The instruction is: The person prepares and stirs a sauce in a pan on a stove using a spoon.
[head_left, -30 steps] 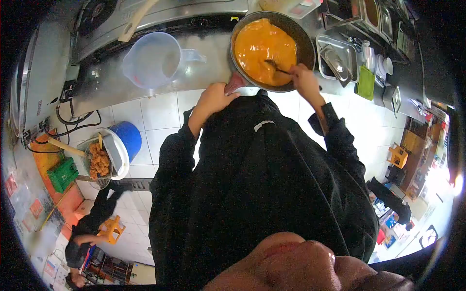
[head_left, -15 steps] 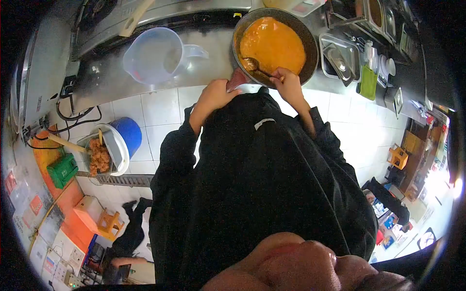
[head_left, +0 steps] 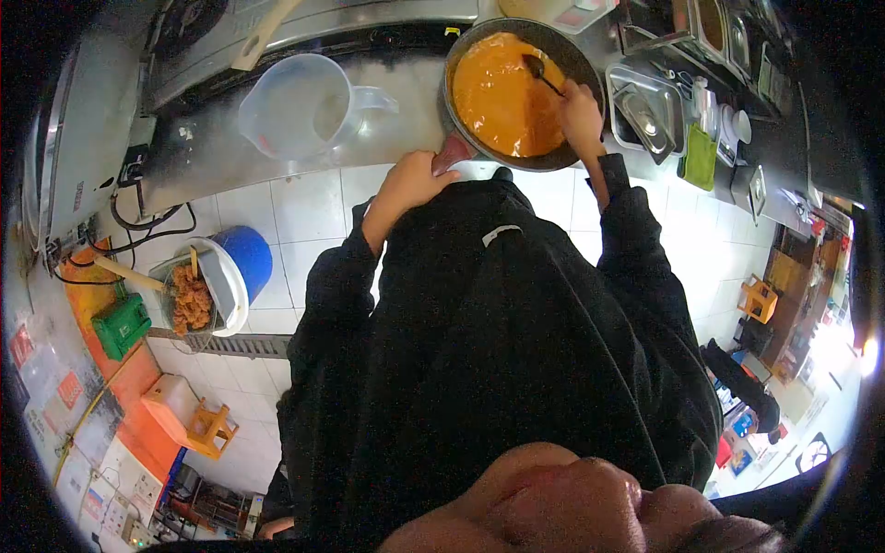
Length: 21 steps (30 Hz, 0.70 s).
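A dark speckled frying pan (head_left: 590, 88) holds orange sauce (head_left: 493, 92) at the counter's front edge. Wrapped round its reddish-brown handle (head_left: 452, 155) is my left hand (head_left: 412, 181), closed. My right hand (head_left: 581, 120) is closed on a dark spoon (head_left: 551, 85), over the right side of the pan. The spoon's bowl sits in the sauce near the upper right, and part of its handle is hidden by my fingers. To the left of the pan stands a translucent measuring jug (head_left: 297, 106), its handle pointing toward the pan.
Right of the pan lie a metal tray (head_left: 645, 106) and a green cloth (head_left: 699, 157). A blue bucket (head_left: 249, 267) stands at lower left, near a container of fried pieces (head_left: 191, 300). Orange stools (head_left: 212, 429) stand on the floor behind. Part of another person shows at far right.
My right hand has moved the spoon from the pan's lower left to its upper right through the sauce. My left hand keeps its grip. The other person at lower left has mostly left view.
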Each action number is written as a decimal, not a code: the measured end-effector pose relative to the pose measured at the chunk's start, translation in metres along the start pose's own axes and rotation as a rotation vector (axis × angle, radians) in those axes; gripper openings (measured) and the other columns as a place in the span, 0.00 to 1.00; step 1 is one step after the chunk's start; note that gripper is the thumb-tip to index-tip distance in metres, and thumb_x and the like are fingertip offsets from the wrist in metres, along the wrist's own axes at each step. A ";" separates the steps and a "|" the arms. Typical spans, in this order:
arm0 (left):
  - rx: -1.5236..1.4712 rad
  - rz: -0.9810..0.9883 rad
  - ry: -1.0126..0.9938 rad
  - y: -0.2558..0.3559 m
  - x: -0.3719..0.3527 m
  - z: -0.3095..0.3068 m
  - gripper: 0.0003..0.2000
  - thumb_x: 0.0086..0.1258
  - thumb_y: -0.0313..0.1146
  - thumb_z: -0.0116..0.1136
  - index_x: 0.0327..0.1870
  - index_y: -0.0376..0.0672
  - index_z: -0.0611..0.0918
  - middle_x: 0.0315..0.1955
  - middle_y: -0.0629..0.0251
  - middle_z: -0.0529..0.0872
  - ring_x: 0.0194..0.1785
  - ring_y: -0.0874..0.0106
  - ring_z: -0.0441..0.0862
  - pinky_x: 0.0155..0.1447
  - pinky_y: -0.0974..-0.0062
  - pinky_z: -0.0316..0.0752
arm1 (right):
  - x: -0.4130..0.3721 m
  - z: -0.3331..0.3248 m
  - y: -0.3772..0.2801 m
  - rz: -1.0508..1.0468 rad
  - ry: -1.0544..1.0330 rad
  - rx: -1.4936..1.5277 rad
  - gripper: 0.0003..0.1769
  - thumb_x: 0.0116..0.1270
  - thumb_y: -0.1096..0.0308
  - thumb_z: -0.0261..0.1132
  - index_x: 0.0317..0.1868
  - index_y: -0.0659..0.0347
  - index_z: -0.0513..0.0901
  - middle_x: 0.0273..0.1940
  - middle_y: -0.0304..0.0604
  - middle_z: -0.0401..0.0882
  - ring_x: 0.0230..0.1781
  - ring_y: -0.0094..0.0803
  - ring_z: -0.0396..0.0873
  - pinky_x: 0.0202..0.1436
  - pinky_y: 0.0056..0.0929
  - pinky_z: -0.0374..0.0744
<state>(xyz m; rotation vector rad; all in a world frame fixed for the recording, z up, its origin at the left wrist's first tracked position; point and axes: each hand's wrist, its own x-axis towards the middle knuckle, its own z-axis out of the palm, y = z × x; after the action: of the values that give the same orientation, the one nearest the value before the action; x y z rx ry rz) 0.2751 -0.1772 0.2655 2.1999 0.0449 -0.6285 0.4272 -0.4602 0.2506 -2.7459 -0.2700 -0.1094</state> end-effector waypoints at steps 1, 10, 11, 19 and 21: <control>0.000 0.040 0.048 -0.003 0.001 0.003 0.21 0.59 0.49 0.61 0.36 0.36 0.81 0.30 0.48 0.83 0.39 0.50 0.81 0.43 0.61 0.73 | -0.003 0.001 -0.006 -0.012 -0.023 0.031 0.09 0.61 0.66 0.59 0.41 0.56 0.76 0.38 0.56 0.75 0.39 0.58 0.76 0.39 0.50 0.74; 0.007 0.071 0.031 -0.015 0.007 0.002 0.21 0.58 0.49 0.62 0.33 0.35 0.79 0.28 0.48 0.81 0.36 0.51 0.80 0.40 0.61 0.72 | -0.055 0.018 -0.051 -0.028 -0.158 0.033 0.13 0.58 0.72 0.56 0.44 0.55 0.78 0.44 0.56 0.76 0.38 0.57 0.78 0.41 0.49 0.78; -0.011 0.061 0.006 -0.015 0.008 0.002 0.21 0.58 0.49 0.62 0.33 0.35 0.79 0.27 0.48 0.81 0.36 0.51 0.80 0.40 0.61 0.72 | -0.059 0.018 -0.055 -0.025 -0.157 0.031 0.13 0.58 0.72 0.56 0.44 0.55 0.78 0.44 0.56 0.76 0.38 0.57 0.78 0.41 0.49 0.78; 0.002 0.066 0.054 -0.015 0.007 0.003 0.23 0.56 0.51 0.63 0.29 0.34 0.80 0.27 0.46 0.82 0.35 0.49 0.80 0.39 0.60 0.73 | -0.073 0.006 -0.072 -0.015 -0.264 0.282 0.11 0.57 0.73 0.59 0.42 0.63 0.78 0.37 0.59 0.79 0.38 0.57 0.79 0.43 0.48 0.77; -0.003 0.060 0.051 -0.016 0.007 0.005 0.23 0.56 0.51 0.63 0.29 0.33 0.80 0.26 0.47 0.82 0.35 0.49 0.80 0.39 0.60 0.72 | -0.075 0.002 -0.074 0.011 -0.300 0.309 0.11 0.56 0.73 0.60 0.41 0.64 0.78 0.36 0.59 0.79 0.38 0.57 0.79 0.43 0.47 0.77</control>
<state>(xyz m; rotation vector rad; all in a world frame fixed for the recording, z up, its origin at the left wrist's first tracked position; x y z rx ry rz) 0.2752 -0.1713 0.2484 2.2054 0.0059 -0.5388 0.3390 -0.4051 0.2669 -2.4471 -0.3222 0.3241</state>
